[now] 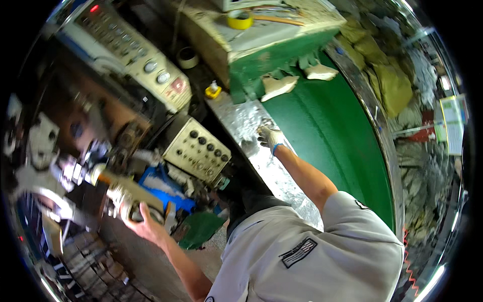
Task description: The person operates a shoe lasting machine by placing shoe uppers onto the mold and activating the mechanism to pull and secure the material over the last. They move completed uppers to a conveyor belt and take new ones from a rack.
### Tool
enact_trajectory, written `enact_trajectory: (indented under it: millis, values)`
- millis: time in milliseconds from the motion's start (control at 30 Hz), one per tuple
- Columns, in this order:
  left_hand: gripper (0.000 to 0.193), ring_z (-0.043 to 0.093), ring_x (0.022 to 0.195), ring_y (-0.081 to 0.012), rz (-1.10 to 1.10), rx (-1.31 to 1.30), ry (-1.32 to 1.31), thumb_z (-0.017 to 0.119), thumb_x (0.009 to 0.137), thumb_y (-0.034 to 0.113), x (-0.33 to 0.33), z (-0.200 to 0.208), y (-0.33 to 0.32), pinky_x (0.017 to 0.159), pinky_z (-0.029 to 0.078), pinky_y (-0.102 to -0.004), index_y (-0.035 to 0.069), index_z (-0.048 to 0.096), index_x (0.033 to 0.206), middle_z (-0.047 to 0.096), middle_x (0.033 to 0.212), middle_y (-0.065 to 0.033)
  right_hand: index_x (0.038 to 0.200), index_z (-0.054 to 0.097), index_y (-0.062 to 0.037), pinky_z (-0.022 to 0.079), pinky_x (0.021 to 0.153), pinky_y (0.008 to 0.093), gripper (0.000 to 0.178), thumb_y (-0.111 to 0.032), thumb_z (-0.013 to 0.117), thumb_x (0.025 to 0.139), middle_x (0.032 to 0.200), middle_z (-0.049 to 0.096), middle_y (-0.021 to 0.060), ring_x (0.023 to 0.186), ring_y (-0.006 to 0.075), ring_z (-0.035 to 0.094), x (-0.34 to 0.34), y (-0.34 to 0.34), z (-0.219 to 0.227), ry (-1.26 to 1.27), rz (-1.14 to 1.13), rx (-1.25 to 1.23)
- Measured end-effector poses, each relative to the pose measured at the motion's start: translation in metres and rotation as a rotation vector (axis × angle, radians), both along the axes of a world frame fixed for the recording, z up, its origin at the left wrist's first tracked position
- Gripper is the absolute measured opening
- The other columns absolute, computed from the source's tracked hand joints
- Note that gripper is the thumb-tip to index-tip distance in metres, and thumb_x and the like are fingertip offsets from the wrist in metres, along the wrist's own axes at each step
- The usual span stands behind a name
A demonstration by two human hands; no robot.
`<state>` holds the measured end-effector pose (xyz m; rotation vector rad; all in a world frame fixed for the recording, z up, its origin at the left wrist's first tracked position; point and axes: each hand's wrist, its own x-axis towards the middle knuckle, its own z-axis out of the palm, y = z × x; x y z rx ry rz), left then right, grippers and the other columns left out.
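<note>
My left hand point(146, 229), bare, reaches out to the lower left with its thumb raised. Its fingers curl around a round, metal-rimmed handwheel point(157, 215) on the machine. My right hand point(272, 137) wears a pale work glove with dark fingers and a blue cuff. It rests over a shiny silver strip of bench point(256, 157), fingers apart and pointing left. A small greyish piece point(266, 122) lies just beyond the fingertips; its kind is too blurred to make out.
A beige control box point(197, 151) with black knobs stands between my arms, below a longer control panel point(136, 55). To the right lies a green bench surface point(327, 136) with torn edging. Yellow tape point(240, 20) sits on the far cabinet; blue cloth point(163, 186) lies near the machine.
</note>
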<state>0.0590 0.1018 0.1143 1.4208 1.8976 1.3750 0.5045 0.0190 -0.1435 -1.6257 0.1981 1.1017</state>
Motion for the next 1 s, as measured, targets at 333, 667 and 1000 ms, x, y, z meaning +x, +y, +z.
enact_trajectory:
  millis: [333, 667, 1000]
  values:
    - [0.064, 0.056, 0.122, -0.0361, 0.209, -0.091, 0.433, 0.074, 0.090, 0.032, -0.028, -0.045, 0.002, 0.102, 0.047, -0.0495, 0.003, 0.053, 0.143, 0.054, 0.142, -0.0217, 0.112, 0.070, 0.0108, 0.055, 0.078, 0.0405, 0.068, -0.042, 0.087, 0.073, 0.101, 0.073, 0.0218, 0.089, 0.0282, 0.069, 0.186, 0.101, -0.098, -0.084, -0.197, -0.240]
    - [0.069, 0.050, 0.130, -0.0300, 0.210, -0.057, 0.208, 0.071, 0.082, 0.009, 0.009, -0.029, 0.017, 0.112, 0.038, -0.0437, 0.002, 0.048, 0.147, 0.050, 0.142, -0.0156, 0.135, 0.058, -0.0078, 0.047, 0.099, 0.0418, 0.045, -0.034, 0.058, 0.098, 0.131, 0.061, 0.0013, 0.114, 0.0286, 0.057, 0.268, 0.131, -0.208, -0.172, -0.231, 0.265]
    - [0.075, 0.060, 0.117, -0.0277, 0.193, -0.110, 0.121, 0.079, 0.080, 0.023, 0.014, -0.011, 0.004, 0.101, 0.046, -0.0398, 0.002, 0.045, 0.144, 0.061, 0.129, -0.0165, 0.152, 0.040, -0.0062, 0.042, 0.114, 0.0512, 0.075, -0.042, 0.070, 0.094, 0.147, 0.052, 0.0127, 0.131, 0.0339, 0.053, 0.113, 0.006, 0.020, 0.318, 0.345, 0.897]
